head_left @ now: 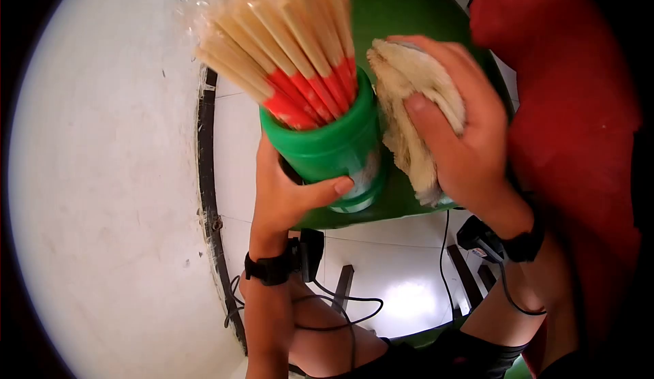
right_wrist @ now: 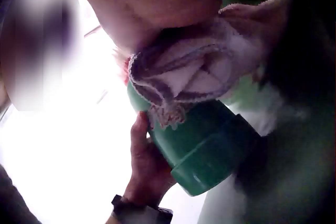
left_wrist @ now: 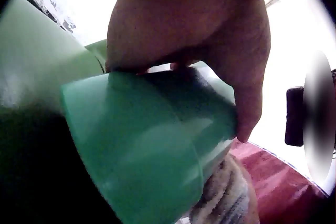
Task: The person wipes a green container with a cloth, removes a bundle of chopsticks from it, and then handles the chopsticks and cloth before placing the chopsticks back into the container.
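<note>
My left hand grips a green plastic holder round its side, with the thumb across the front. Out of its mouth stands a bunch of wooden chopsticks with red ends, several of them in clear plastic wrap. The holder tilts in the head view. In my right hand is a bunched cream cloth, pinched between thumb and fingers just right of the holder. From the right wrist, the cloth overlaps the holder's side. The left wrist view shows the left fingers partly hidden behind the holder.
A green table lies beneath the hands. Left of it rises a white wall with a dark edge strip. Red fabric covers the right side. Black cables hang from the wrist cameras over the person's legs.
</note>
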Demonstrator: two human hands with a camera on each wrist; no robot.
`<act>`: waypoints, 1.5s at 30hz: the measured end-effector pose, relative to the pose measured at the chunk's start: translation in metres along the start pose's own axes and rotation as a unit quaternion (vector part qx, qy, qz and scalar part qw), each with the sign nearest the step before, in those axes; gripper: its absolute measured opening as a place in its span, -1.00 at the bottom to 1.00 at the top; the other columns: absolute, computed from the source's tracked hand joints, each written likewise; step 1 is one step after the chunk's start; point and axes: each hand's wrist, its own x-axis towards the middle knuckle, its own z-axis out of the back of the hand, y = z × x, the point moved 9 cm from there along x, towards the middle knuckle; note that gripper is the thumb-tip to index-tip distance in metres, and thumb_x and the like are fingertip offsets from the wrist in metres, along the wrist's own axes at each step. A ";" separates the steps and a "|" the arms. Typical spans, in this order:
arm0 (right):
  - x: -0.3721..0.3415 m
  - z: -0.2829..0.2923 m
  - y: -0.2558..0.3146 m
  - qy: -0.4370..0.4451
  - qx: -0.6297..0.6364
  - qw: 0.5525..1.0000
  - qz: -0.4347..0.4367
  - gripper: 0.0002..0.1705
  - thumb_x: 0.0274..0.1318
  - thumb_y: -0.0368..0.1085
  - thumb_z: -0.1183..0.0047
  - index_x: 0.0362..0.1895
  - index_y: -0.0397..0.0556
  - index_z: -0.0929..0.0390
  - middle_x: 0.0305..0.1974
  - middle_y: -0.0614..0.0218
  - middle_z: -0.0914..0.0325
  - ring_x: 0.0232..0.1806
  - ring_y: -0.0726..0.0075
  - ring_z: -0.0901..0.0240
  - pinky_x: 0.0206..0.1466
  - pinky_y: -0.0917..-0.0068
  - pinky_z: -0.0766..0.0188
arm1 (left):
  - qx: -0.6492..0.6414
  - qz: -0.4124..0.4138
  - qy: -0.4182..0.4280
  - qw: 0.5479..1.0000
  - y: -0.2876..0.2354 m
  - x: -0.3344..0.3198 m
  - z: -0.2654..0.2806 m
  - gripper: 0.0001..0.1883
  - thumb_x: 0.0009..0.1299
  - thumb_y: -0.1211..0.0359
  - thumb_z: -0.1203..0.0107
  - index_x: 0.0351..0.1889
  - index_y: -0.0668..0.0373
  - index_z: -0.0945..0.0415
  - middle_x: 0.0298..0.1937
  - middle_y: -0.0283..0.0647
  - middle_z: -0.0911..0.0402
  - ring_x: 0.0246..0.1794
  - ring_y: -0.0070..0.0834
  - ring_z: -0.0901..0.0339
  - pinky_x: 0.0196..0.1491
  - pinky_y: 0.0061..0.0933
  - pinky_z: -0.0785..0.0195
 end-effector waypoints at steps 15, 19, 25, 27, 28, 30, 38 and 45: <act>0.020 -0.025 -0.008 -0.013 0.025 0.999 -0.022 -0.57 0.13 -0.41 -0.07 0.12 -0.20 -0.46 -0.04 0.21 -0.51 -0.05 0.34 -0.47 0.05 0.47 -0.39 | -0.015 -0.052 -0.088 0.995 -0.011 0.010 0.024 0.04 -0.01 -0.02 -0.46 0.31 0.25 -0.10 0.17 -0.15 -0.36 0.17 -0.37 -0.35 0.20 -0.30 -0.24; 0.007 -0.024 0.022 0.002 -0.065 0.990 0.123 -0.48 -0.09 -0.44 -0.18 0.08 -0.02 -0.53 -0.10 0.22 -0.49 -0.16 0.16 -0.49 -0.08 0.38 -0.43 | 0.079 -0.086 -0.106 0.987 -0.006 0.006 0.020 0.23 -0.18 -0.25 -0.45 0.32 0.26 -0.07 0.17 -0.17 -0.35 0.17 -0.40 -0.34 0.20 -0.31 -0.24; -0.021 -0.049 0.005 0.052 -0.086 0.984 0.149 -0.53 -0.16 -0.42 -0.22 -0.03 0.11 -0.61 -0.18 0.33 -0.52 -0.24 0.17 -0.51 -0.21 0.32 -0.44 | 0.069 -0.054 -0.130 0.988 0.007 0.010 0.034 0.29 -0.24 -0.37 -0.36 0.32 0.28 -0.09 0.17 -0.17 -0.36 0.17 -0.39 -0.33 0.21 -0.31 -0.23; -0.007 -0.034 -0.001 0.044 -0.086 0.985 0.146 -0.49 -0.19 -0.47 -0.21 0.00 0.02 -0.59 -0.14 0.26 -0.51 -0.20 0.14 -0.51 -0.15 0.35 -0.45 | 0.087 -0.054 -0.136 0.985 0.009 0.011 0.036 0.29 -0.25 -0.39 -0.33 0.31 0.29 -0.10 0.17 -0.16 -0.36 0.17 -0.39 -0.33 0.20 -0.31 -0.23; -0.001 -0.024 -0.001 0.040 -0.089 0.985 0.144 -0.47 -0.20 -0.50 -0.20 0.01 -0.03 -0.58 -0.12 0.22 -0.51 -0.18 0.12 -0.51 -0.12 0.37 -0.45 | 0.095 -0.051 -0.140 0.984 0.007 0.009 0.030 0.29 -0.25 -0.40 -0.32 0.31 0.29 -0.11 0.17 -0.16 -0.36 0.18 -0.39 -0.33 0.20 -0.31 -0.23; 0.018 -0.013 0.000 -0.007 -0.025 0.995 0.093 -0.49 -0.18 -0.50 -0.18 0.01 -0.05 -0.58 -0.12 0.21 -0.51 -0.16 0.14 -0.50 -0.09 0.36 -0.44 | 0.104 -0.051 -0.139 0.984 0.005 0.007 0.026 0.30 -0.26 -0.41 -0.30 0.31 0.29 -0.11 0.18 -0.15 -0.36 0.18 -0.39 -0.33 0.20 -0.31 -0.24; -0.018 -0.056 0.005 0.137 -0.073 0.974 0.164 -0.63 -0.12 -0.44 -0.18 -0.11 0.06 -0.63 -0.19 0.36 -0.54 -0.26 0.19 -0.51 -0.25 0.36 -0.44 | 0.061 -0.041 -0.126 0.989 0.008 0.010 0.043 0.33 -0.31 -0.38 -0.33 0.32 0.31 -0.10 0.20 -0.18 -0.36 0.17 -0.40 -0.37 0.19 -0.33 -0.29; 0.027 -0.035 0.014 0.011 0.011 0.994 0.104 -0.60 -0.06 -0.49 -0.14 -0.03 -0.03 -0.61 -0.12 0.20 -0.52 -0.13 0.17 -0.48 -0.06 0.39 -0.43 | 0.098 -0.041 -0.140 0.984 0.005 0.007 0.040 0.36 -0.29 -0.41 -0.31 0.36 0.30 -0.05 0.22 -0.17 -0.33 0.22 -0.37 -0.32 0.23 -0.30 -0.23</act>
